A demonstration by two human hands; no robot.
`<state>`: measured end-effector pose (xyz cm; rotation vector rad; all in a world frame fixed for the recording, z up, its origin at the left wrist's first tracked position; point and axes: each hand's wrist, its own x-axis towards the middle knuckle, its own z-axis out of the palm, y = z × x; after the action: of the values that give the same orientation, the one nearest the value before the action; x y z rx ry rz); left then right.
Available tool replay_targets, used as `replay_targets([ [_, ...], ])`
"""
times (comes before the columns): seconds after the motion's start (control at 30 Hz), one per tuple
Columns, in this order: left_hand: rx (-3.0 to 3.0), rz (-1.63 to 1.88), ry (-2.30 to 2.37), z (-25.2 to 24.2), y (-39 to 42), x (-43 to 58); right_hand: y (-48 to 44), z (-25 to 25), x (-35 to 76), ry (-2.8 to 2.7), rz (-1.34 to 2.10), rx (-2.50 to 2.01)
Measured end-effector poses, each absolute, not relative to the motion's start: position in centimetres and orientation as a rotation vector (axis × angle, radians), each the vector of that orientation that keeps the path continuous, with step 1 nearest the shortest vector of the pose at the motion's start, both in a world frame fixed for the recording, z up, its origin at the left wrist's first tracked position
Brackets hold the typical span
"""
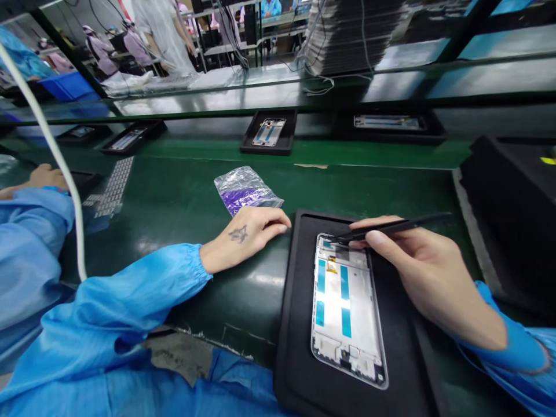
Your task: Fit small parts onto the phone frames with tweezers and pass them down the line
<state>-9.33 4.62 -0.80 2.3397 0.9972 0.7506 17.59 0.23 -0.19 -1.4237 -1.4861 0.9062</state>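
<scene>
My right hand (428, 269) is closed around black tweezers (391, 227). Their tips reach the upper end of a silver phone frame (358, 315), which has blue adhesive strips and a small orange flex piece on it. The frame lies in a black foam tray (299, 324) in front of me. My left hand (247, 234) rests on the bench just left of the tray, its thumb and forefinger drawn together; whatever is between them, if anything, is too small to make out. Behind that hand lies a clear plastic bag (247, 188) with purple contents or print.
Black trays with phone frames (269, 132) stand along the back of the green bench (182, 185). A co-worker's hand (47, 175) and a sheet of small labels (115, 185) are at left. A white cable (56, 145) hangs there. Black foam (512, 220) stands at right.
</scene>
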Motion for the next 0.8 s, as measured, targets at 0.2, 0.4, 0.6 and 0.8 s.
replay_targets([
  [0.2, 2.783, 0.625, 0.908, -2.7, 4.2, -11.9, 0.6, 0.1, 17.7, -1.567, 0.784, -1.53],
  [0.4, 2.309, 0.742, 1.047, -0.9, 4.8, -13.0, 0.9, 0.1, 17.9, -1.585, 0.762, -1.572],
  [0.6, 2.377, 0.809, 1.181, 0.7, 4.8, -13.6, 1.0, -0.4, 18.2, -1.613, 0.725, -1.602],
  [0.8, 2.505, 0.599, 1.086, -0.5, 3.9, -12.4, 0.9, -0.5, 18.3, -1.619, 0.719, -1.562],
])
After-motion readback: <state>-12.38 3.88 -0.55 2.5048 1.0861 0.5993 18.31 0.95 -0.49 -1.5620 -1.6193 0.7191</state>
